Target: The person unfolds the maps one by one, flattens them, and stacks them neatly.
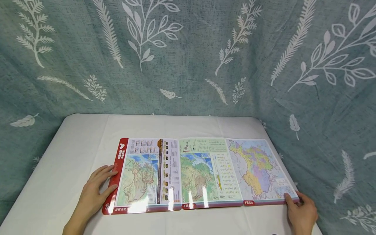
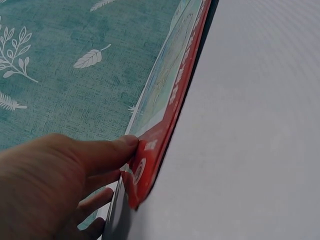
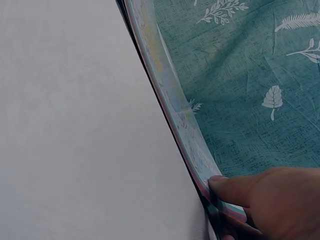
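A glossy fold-out map lies spread in three panels, with coloured maps and printed text. At its left end, my left hand rests with thumb and fingertips on the red border. The left wrist view shows that thumb over the border near the corner, the other fingers spread beside the edge. My right hand pinches the near right corner of the map, thumb on top. In the right wrist view this thumb presses on the map's corner; the fingers beneath are mostly hidden.
The map lies on a table covered in white cloth. Behind and beside it hangs a green curtain with white leaf patterns. Bright reflections lie along the map's near edge. The table's right edge runs close to my right hand.
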Demonstrator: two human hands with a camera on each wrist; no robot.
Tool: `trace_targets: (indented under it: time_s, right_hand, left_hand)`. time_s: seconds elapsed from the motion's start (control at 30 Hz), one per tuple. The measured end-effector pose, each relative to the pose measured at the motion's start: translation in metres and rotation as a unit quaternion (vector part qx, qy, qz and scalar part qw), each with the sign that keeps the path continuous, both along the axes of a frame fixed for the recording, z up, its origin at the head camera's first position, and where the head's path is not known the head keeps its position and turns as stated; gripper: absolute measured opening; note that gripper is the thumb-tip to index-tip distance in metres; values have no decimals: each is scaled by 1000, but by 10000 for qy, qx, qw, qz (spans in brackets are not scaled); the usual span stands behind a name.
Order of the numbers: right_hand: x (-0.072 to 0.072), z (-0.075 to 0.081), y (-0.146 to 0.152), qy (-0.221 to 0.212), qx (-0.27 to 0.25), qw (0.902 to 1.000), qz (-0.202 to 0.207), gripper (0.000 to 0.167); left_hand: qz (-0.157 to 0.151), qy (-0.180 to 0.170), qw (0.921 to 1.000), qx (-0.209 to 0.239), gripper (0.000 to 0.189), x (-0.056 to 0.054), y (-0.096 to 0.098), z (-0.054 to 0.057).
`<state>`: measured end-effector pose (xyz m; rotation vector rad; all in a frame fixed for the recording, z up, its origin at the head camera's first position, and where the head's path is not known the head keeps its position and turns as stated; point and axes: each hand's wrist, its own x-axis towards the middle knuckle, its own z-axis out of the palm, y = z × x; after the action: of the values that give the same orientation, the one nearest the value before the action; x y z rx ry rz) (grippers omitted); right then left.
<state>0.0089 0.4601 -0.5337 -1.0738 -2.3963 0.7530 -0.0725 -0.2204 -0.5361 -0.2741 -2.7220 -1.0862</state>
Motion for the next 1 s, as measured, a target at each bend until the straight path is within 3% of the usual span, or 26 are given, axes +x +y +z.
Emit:
trace_targets:
  time_s: [0.27,0.47,1.0]
  right_hand:
    - [4,-1,1,122,132,9998,99,44]
    - [-1,-1,0,23,-55,9999,-160,47]
    - [-7,-2,-4,230,-203,9976,-617,46]
  left_hand:
    - [20,7,10000,-64,53,1,0,-1]
    - [-9,162,9999,44,50,0,0,-2]
    - [80,55,9998,192,45,0,2,-2]
